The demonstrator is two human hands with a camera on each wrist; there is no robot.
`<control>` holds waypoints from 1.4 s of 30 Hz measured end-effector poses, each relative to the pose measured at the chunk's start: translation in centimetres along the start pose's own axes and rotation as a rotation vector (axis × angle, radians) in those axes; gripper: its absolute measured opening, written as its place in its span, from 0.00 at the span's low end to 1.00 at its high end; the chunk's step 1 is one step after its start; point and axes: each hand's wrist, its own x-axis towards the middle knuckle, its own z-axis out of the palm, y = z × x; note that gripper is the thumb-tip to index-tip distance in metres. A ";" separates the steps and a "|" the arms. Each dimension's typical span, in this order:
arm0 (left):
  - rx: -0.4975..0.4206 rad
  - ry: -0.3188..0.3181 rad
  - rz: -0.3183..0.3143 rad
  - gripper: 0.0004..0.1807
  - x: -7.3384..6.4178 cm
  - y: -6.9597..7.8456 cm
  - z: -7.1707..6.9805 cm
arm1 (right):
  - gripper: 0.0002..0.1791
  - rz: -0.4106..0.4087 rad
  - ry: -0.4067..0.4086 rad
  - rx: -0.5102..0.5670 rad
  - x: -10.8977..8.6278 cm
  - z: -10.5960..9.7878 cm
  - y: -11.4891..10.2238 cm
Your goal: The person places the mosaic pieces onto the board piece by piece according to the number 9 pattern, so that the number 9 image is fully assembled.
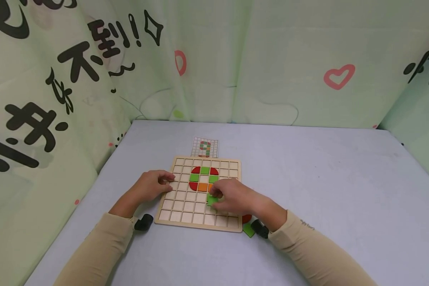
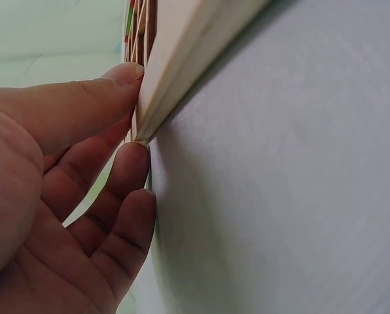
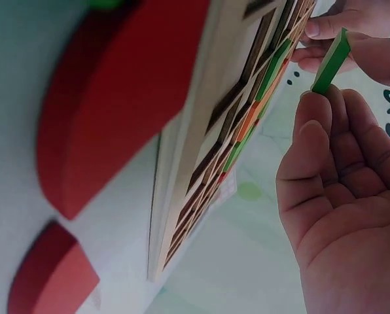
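Note:
The wooden grid board [image 1: 186,217] lies on the table, bearing red curved pieces [image 1: 195,170], green squares [image 1: 205,170] and orange squares [image 1: 202,187]. My left hand [image 1: 153,185] rests at its left edge, with the thumb [image 2: 124,73] and fingertips touching the frame and the fingers loosely bent. Over the lower middle of the grid, my right hand [image 1: 236,196] pinches a green square tile [image 3: 331,62] between thumb and fingers. That tile is tilted and raised off the board in the right wrist view. Part of the grid is hidden beneath this hand.
A small pattern card [image 1: 206,147] lies behind the board's far edge. By the near right corner are a loose green tile [image 1: 248,230] and red pieces [image 3: 123,98], partly covered by the right arm. Printed curtains [image 1: 271,59] surround the white table [image 1: 343,198].

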 end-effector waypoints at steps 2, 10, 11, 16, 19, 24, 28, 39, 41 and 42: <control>0.002 0.002 0.002 0.18 0.0 0.0 0.0 | 0.15 0.002 -0.003 0.005 0.1 0.1 -0.1; -0.002 0.003 0.005 0.18 0.0 0.1 0.0 | 0.13 0.031 -0.023 0.035 0.4 0.3 -0.3; -0.002 0.003 0.006 0.18 0.0 0.0 0.0 | 0.12 0.034 -0.024 0.034 0.4 0.4 -0.3; 0.001 0.004 0.009 0.18 0.0 -0.1 0.0 | 0.11 0.035 -0.037 0.022 0.7 0.6 -0.3; -0.002 0.003 0.008 0.18 0.0 -0.1 0.0 | 0.11 0.036 -0.053 0.011 0.8 0.8 -0.3; 0.000 0.002 0.010 0.18 0.0 0.0 0.0 | 0.09 0.040 -0.074 -0.019 1.0 1.0 -0.2; 0.000 0.003 0.013 0.18 0.0 0.0 0.0 | 0.09 0.043 -0.080 -0.042 1.1 1.0 -0.2; -0.001 0.004 0.026 0.18 0.1 -0.1 -0.1 | 0.09 0.049 -0.108 -0.085 1.2 1.2 -0.5; -0.003 0.002 0.028 0.18 0.1 -0.1 -0.1 | 0.09 0.048 -0.109 -0.093 1.1 1.2 -0.6; -0.002 0.000 0.031 0.18 0.1 -0.1 -0.1 | 0.09 0.049 -0.110 -0.095 1.1 1.2 -0.6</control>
